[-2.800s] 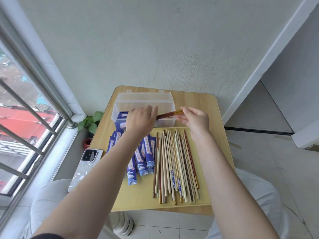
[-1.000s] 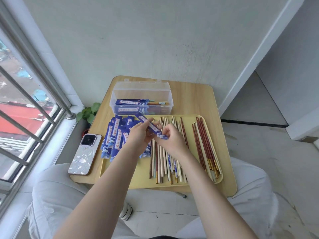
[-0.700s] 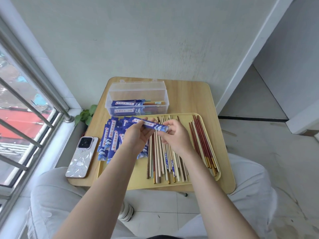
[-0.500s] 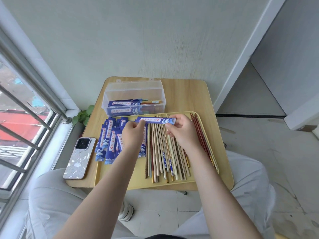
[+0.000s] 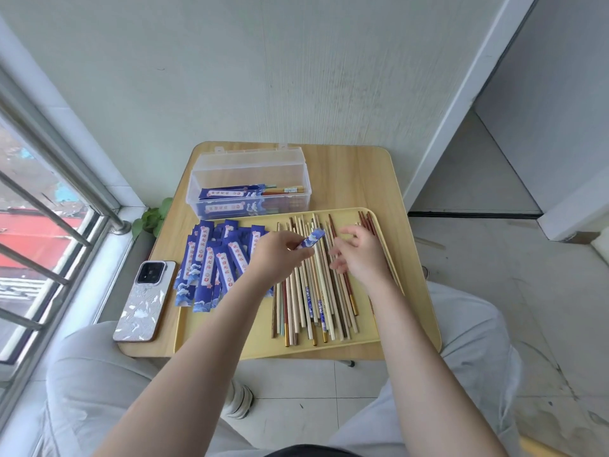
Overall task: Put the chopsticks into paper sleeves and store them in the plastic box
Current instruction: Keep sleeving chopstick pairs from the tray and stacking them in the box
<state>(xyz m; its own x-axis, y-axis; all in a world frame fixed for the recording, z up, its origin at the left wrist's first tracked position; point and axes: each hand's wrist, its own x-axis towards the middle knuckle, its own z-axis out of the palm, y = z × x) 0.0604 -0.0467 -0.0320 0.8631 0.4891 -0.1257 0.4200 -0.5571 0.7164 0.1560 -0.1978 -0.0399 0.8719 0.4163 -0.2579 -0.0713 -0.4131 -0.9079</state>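
My left hand (image 5: 280,257) pinches a blue paper sleeve (image 5: 311,238) and holds it above the loose chopsticks (image 5: 309,285) lying on the yellow tray (image 5: 230,338). My right hand (image 5: 357,255) hovers just right of the sleeve over the chopsticks, fingers spread and relaxed, holding nothing. A heap of blue paper sleeves (image 5: 211,265) lies on the tray's left part. The clear plastic box (image 5: 248,181) stands open behind the tray, with sleeved chopsticks (image 5: 250,192) inside it.
A phone (image 5: 145,301) lies on the small wooden table (image 5: 356,179) left of the tray. A window with metal bars (image 5: 49,199) is at the left, a green plant (image 5: 151,219) beside the table, a wall behind. My knees are under the table's near edge.
My right hand has let go of the sleeve's right end and moved right. The left hand alone now holds the sleeve, tilted up to the right.
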